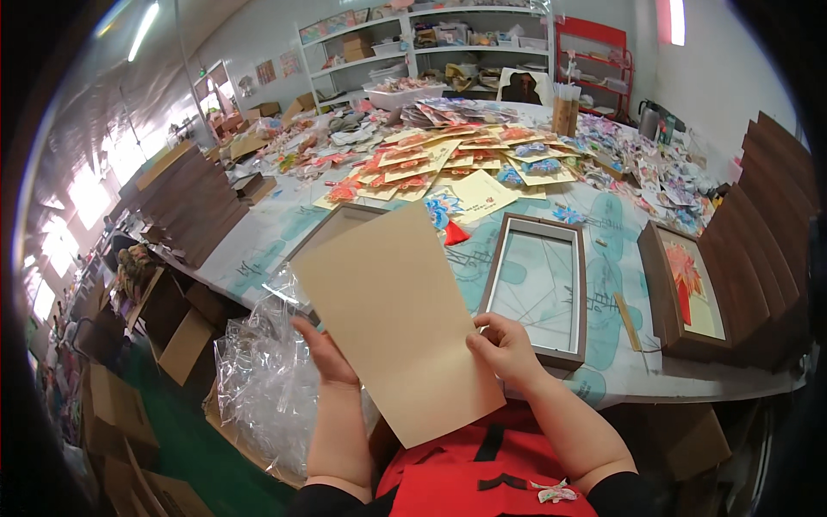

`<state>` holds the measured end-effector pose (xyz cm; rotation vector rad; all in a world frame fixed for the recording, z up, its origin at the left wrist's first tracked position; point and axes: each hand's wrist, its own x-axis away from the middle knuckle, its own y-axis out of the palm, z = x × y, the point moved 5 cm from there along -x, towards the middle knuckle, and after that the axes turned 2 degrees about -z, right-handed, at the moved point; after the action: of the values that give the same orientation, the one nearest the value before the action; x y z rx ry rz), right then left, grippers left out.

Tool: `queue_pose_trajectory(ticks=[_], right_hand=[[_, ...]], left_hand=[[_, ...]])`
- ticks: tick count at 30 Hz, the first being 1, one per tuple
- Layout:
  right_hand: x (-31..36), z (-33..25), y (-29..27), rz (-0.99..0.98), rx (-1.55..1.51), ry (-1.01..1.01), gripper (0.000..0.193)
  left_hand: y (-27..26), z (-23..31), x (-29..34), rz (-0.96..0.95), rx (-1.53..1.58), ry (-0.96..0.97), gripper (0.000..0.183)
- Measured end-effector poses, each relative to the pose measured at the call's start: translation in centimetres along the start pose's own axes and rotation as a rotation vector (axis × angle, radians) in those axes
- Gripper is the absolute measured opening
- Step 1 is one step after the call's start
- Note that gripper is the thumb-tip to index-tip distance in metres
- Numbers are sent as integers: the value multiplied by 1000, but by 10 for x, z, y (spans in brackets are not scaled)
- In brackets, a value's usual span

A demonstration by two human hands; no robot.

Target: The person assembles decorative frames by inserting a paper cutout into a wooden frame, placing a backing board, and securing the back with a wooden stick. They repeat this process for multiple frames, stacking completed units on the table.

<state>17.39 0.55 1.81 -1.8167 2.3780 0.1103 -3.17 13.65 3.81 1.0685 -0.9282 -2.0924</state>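
Observation:
I hold up a plain tan rectangular board (392, 323), tilted, over the near edge of the table. My right hand (510, 351) pinches its right edge between thumb and fingers. At the lower left side of the board, my left hand (329, 351) supports it with the thumb standing out; its other fingers are mostly hidden behind. An upright-lying brown picture frame (579, 302) with a white inner border rests right of the board. A second frame (332, 226) is partly covered by the board. Beyond it lies a blue flower ornament (441, 208) with a red tassel (455, 233).
Cream cards with red and blue flower ornaments (457, 155) are heaped mid-table. Brown frames are stacked at left (194, 207) and right (767, 250), one right-hand frame (689, 280) holding a red flower. Clear plastic wrapping (267, 379) fills a carton at left. A narrow strip (628, 320) lies nearby.

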Motion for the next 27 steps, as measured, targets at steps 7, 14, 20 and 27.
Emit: queue_pose_trajectory(ticks=[7, 14, 20, 27], right_hand=[[7, -11, 3, -107, 200, -114, 21], [32, -54, -30, 74, 328, -299, 25], [35, -56, -111, 377, -122, -50, 37], [22, -6, -196, 464, -264, 161, 36]], left_hand=[[-15, 6, 18, 96, -492, -99, 54], [-1, -1, 4, -17, -398, -48, 50], [-53, 4, 22, 304, -963, -19, 36], [-88, 19, 31, 427, -1410, 92, 32]])
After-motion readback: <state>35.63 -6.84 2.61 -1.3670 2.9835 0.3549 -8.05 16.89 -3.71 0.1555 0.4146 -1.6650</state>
